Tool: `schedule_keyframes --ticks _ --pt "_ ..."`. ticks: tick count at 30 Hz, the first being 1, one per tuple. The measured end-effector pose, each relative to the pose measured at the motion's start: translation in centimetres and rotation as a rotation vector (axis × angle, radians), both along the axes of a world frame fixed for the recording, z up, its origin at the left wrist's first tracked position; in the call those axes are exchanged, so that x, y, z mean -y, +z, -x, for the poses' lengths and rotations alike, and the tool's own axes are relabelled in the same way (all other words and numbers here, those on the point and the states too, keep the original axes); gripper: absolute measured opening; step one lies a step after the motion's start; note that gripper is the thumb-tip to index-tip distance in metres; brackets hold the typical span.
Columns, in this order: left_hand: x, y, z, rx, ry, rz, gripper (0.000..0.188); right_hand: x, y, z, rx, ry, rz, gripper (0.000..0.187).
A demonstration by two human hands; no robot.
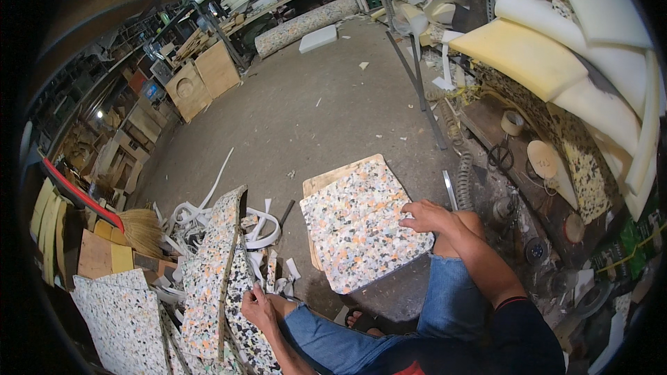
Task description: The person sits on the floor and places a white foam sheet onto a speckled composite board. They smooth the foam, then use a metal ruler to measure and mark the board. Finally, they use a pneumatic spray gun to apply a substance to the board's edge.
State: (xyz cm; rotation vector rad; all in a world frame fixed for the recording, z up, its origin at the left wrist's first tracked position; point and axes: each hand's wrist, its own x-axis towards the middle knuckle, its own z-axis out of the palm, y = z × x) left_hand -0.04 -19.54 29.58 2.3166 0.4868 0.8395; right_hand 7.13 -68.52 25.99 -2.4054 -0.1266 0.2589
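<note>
A speckled foam sheet [361, 226], cut with rounded corners, lies in front of my knees on top of a plywood board [310, 236]. My right hand [425, 218] rests on its right edge, fingers loosely bent and slightly apart. At my left, my left hand [258, 307] is closed at the edge of a dark-speckled foam piece [241, 285], its fingertips partly hidden. Beside that leans a long orange-flecked foam piece [208, 271]. More speckled foam panels [121, 316] are stacked at the lower left.
White foam strips [260, 232] and scraps litter the floor by the left pile, near a straw broom [142, 229]. On the right, a low bench [486, 121] carries a tape roll [512, 122]; a coiled hose [464, 173] runs beside it. Large foam sheets [521, 52] are heaped behind.
</note>
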Motion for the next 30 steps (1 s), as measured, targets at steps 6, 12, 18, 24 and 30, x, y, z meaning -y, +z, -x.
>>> schedule_keyframes --ticks 6,12,18,24,30 --pt "0.1 0.2 0.1 -0.004 -0.011 0.028 0.05 -0.1 0.4 0.1 0.006 0.001 -0.001 0.047" --pt "0.3 0.1 0.3 0.071 -0.067 0.083 0.051 -0.2 0.6 0.3 0.058 0.009 0.014 0.048" --pt "0.5 1.0 -0.2 0.06 0.037 -0.118 0.049 0.3 0.5 0.3 0.04 -0.008 -0.027 0.046" --pt "0.6 0.5 2.3 0.302 0.142 -0.053 0.022 0.8 -2.0 -2.3 -0.012 0.126 -0.045 0.045" --pt "2.7 4.6 11.3 0.295 0.148 0.371 0.023 -1.2 -2.8 -4.0 -0.141 0.218 0.002 0.053"
